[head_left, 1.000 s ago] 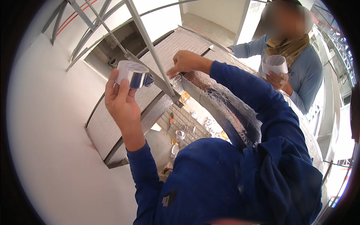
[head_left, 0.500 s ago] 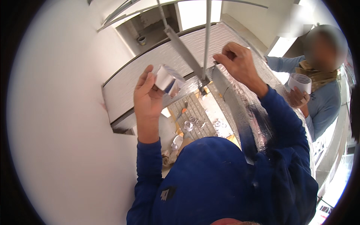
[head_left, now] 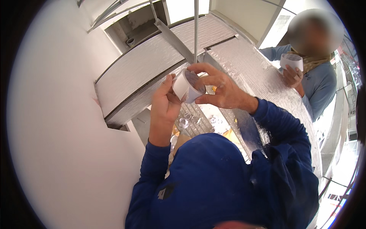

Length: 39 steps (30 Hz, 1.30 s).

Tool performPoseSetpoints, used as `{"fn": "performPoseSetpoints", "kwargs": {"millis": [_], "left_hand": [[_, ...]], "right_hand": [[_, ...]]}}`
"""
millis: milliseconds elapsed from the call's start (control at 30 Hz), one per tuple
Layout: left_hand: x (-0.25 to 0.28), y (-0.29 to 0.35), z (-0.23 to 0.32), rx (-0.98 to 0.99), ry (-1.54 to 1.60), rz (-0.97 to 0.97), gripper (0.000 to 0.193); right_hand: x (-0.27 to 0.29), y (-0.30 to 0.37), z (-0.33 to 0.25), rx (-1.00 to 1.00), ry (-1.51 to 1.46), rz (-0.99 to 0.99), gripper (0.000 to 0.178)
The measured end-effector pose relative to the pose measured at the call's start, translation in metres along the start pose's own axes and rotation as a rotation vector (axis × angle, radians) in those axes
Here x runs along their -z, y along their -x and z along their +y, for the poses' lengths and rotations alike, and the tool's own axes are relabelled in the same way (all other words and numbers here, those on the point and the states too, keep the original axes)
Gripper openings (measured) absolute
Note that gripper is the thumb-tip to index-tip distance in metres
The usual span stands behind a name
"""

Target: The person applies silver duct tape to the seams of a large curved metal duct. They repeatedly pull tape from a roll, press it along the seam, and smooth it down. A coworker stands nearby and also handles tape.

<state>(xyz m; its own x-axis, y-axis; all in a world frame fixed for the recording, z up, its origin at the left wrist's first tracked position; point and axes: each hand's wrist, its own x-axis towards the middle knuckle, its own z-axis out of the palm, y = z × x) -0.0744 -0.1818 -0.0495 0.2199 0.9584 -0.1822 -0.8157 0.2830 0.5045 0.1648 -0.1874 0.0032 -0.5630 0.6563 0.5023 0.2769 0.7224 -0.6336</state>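
Observation:
In front of my chest, my left hand [head_left: 164,105] grips the near left side of a wide roll of foil tape [head_left: 182,88] with a white outer face. My right hand [head_left: 225,91] curls round the roll's other side, thumb at its lower edge and fingers over the upper rim. Both hands touch the roll, which is tilted. Just beyond it lies the silvery foil-covered duct [head_left: 141,74], with a second foil-covered section [head_left: 251,65] running down the right side.
A thin vertical rod [head_left: 196,30] and a slanted metal bar [head_left: 173,40] stand just ahead of my hands. A white wall [head_left: 68,126] rises on the left. At right a co-worker [head_left: 318,84] holds another tape roll [head_left: 291,62]. Below are perforated planks [head_left: 198,124] with scraps.
My right hand has left the edge of the foil-covered section and come onto the tape roll. My left hand has moved right with the roll. The view has shifted slightly.

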Motion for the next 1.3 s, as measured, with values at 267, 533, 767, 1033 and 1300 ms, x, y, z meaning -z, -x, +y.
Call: {"fn": "performPoseSetpoints", "kwargs": {"millis": [267,533,767,1033,1300], "left_hand": [[-0.013,0.022,-0.019,-0.231,-0.502,0.127,0.047],[-0.011,0.027,-0.011,-0.803,-1.115,-0.076,0.046],[-0.015,0.022,-0.021,-0.797,-1.136,-0.118,0.043],[-0.007,0.018,-0.030,-0.752,-1.099,0.010,0.021],[-0.007,0.019,-0.031,-0.712,-1.033,0.051,0.016]], "right_hand": [[-0.001,0.009,0.015,-0.328,-0.352,0.080,0.029],[-0.004,0.007,0.022,-0.393,-0.300,0.158,0.032],[-0.009,0.009,0.014,-0.377,-0.268,0.168,0.032],[-0.009,0.010,0.010,-0.347,-0.031,0.055,0.027],[-0.014,0.010,0.012,-0.159,0.043,0.179,0.031]]}}
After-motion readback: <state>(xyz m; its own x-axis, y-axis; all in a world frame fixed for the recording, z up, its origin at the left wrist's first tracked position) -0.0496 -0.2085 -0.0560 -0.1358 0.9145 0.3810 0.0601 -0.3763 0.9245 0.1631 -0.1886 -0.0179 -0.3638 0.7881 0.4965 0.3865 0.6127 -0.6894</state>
